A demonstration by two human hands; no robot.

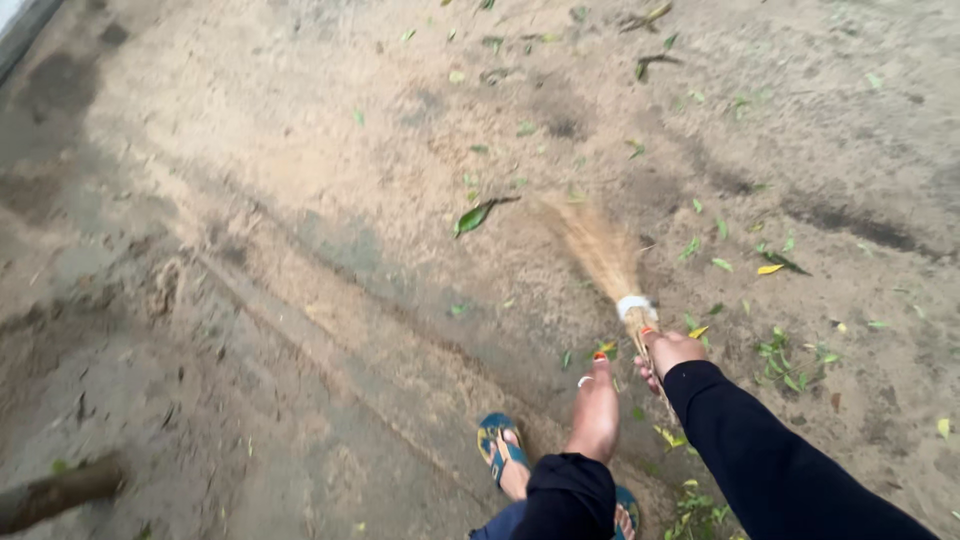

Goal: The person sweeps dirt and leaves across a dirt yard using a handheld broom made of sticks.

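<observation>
1. Sandy, damp earth (300, 200) fills the view; darker wet patches are seen along the left and upper right, and a long shallow ridge is drawn diagonally across it.
2. A pale strip (15, 25) is cut off at the top left corner; what it belongs to cannot be told.
3. A brown log or branch (55, 492) is cut off by the lower left edge.
4. A grass broom (605, 258) is laid low over the ground right of centre, its bristles blurred and fanned toward the upper left, a white binding wrapped round its neck; its handle is mostly hidden inside the fist.
5. The right hand (668, 352) is closed round the broom's handle just below the binding, in a black sleeve.
6. The left hand (596, 412) is held free just beside it, fingers together and loosely extended, gripping nothing; a ring is worn.
7. A blue sandal (497, 445) is partly covered by the left sleeve; a second is barely visible at the bottom edge.
8. Green and yellow leaves (478, 215) are scattered, thickest on the right.
</observation>
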